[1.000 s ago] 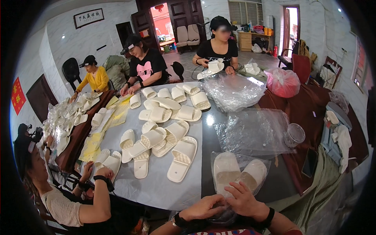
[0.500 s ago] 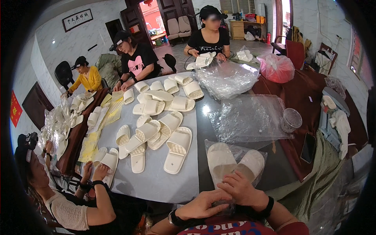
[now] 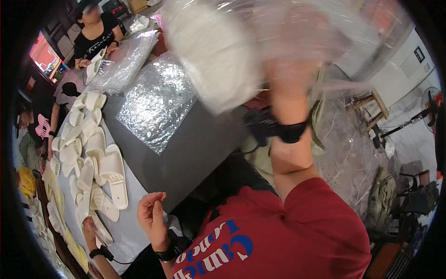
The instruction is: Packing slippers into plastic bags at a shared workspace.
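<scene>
At the upper middle, a pair of white slippers (image 3: pixel 213 56) in a clear plastic bag is raised close to the camera. Motion blurs the bag, and only one slipper shows plainly. My right hand (image 3: pixel 295 46) grips the bag from its right side, its fingers smeared and partly behind the film. Lower left, my left hand (image 3: pixel 153 216) hovers by the table's near edge, fingers loosely curled and thumb apart, with nothing in it. Nearest to that hand lie several loose white slippers (image 3: pixel 114 172) on a pale cloth.
Flat clear bags (image 3: pixel 158 104) lie on the dark tabletop (image 3: pixel 186 162). A co-worker (image 3: pixel 95 35) across the table holds a slipper. Another person's hand (image 3: pixel 90 230) touches slippers at the lower left. A wooden stool (image 3: pixel 369 109) and a fan (image 3: pixel 429 107) stand at right.
My right hand has lifted the bagged slippers off the table, up and to the right. My left hand has come away from them. The view has swung right.
</scene>
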A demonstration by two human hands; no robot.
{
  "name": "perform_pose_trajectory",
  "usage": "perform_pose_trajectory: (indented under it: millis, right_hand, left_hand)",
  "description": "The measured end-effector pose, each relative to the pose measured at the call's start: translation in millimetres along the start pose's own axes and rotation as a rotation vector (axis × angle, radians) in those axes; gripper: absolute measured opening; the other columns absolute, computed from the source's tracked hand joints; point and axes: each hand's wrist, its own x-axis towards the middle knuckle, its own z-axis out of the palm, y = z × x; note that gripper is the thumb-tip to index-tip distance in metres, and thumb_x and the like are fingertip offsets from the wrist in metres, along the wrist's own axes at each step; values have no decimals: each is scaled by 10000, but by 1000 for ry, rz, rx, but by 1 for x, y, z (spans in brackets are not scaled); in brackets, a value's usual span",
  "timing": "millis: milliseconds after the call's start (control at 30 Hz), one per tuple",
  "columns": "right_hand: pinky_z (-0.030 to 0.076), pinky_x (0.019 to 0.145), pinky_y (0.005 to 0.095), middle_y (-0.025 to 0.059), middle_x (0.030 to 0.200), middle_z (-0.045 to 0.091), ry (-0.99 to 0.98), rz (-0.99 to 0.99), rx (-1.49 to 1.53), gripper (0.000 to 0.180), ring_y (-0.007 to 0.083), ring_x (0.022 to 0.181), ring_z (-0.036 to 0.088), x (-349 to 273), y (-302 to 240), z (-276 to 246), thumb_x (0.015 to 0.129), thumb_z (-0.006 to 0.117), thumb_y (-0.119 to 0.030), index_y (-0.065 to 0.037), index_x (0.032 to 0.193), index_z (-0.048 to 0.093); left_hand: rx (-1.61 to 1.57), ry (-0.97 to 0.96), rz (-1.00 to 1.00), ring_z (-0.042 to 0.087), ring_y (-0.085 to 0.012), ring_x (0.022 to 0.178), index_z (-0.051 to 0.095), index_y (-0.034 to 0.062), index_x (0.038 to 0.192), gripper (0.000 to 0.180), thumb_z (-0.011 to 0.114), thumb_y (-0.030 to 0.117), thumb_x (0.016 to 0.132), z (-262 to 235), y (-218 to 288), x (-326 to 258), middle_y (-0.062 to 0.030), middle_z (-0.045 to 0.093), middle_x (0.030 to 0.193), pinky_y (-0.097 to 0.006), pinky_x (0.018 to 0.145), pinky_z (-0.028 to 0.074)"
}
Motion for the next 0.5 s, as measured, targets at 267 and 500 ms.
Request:
perform_pose_trajectory:
  millis: [267, 500]
  right_hand:
    - [478, 779, 370, 100, 1039, 607, 191, 416, -588, 270, 258, 912, 589, 26, 70, -288, 867, 619, -231, -39, 1053, 585]
    - [481, 832, 358, 74, 1088, 637, -1437, 763, -2102, 274, 205, 964, 605, -119, 108, -335, 969, 413, -242, -131, 1088, 633]
  left_hand:
    - [46, -155, -47, 599, -154, 927, 584, 16, 994, 93, 540, 72, 935, 29, -14, 18, -78, 626, 980, -300, 882, 459]
    - [241, -130, -82, 608, -154, 862, 638, 13, 961, 107, 605, 55, 869, 31, -15, 20, -75, 641, 930, -280, 773, 477]
